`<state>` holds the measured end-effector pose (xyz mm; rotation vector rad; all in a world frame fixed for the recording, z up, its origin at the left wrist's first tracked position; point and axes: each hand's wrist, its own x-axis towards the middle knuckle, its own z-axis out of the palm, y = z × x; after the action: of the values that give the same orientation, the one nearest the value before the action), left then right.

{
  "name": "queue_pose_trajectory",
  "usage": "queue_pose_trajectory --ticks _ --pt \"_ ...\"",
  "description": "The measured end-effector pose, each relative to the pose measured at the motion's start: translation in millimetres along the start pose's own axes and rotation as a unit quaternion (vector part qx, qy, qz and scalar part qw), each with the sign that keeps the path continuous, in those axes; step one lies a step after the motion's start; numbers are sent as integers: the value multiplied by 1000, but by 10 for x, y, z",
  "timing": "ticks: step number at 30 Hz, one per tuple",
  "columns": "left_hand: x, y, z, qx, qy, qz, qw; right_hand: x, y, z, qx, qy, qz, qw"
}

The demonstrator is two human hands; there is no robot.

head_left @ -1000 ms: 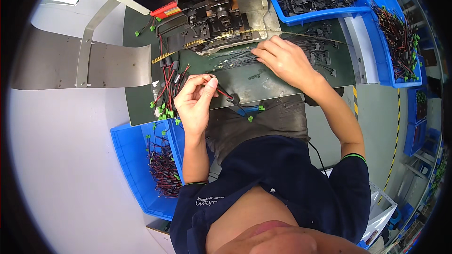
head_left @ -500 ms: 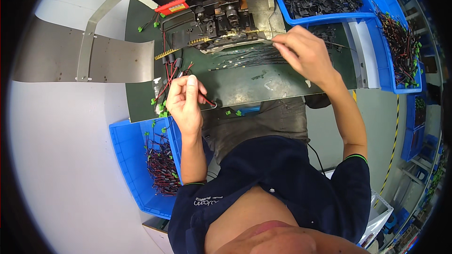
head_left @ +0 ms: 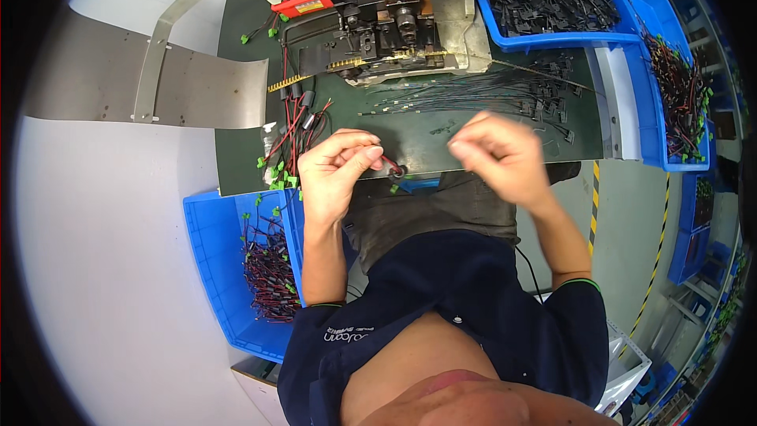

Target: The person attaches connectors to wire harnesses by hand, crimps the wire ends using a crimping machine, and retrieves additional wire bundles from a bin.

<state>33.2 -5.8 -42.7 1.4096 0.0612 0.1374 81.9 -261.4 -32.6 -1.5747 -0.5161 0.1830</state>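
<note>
My left hand [head_left: 341,170] is closed in a pinch on a short red-and-black wire lead [head_left: 389,162]. The lead's dark, ring-like end [head_left: 397,173] sticks out toward the right, over the bench's front edge. Across from it, my right hand [head_left: 501,154] is raised with curled fingers, smeared by motion; whether anything is between them cannot be made out. Beyond both hands stands a crimping press [head_left: 406,28], with a strip of brass terminals [head_left: 288,83] running into its left side. Thin black wires [head_left: 441,97] lie on the green bench in front of the press.
Red-and-black leads [head_left: 296,122] with green connectors lie at the bench's left. A blue bin [head_left: 206,256] of finished-looking leads stands below them. Blue trays [head_left: 552,38] with black wired parts and more leads [head_left: 676,102] sit at right. A curved metal sheet [head_left: 205,95] juts in from the left.
My right hand has drawn back from the press toward me. My left hand has moved right with the lead, so the hands are nearer each other. The view has shifted slightly.
</note>
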Motion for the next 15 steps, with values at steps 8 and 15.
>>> queue_pose_trajectory --ticks 8,15 --pt "-87 -80 -9 -39 37 -18 998 -253 376 538 10 -1 53 999" --pt "-114 -96 -27 -60 48 -20 997 -239 342 519 -36 -14 33 999"
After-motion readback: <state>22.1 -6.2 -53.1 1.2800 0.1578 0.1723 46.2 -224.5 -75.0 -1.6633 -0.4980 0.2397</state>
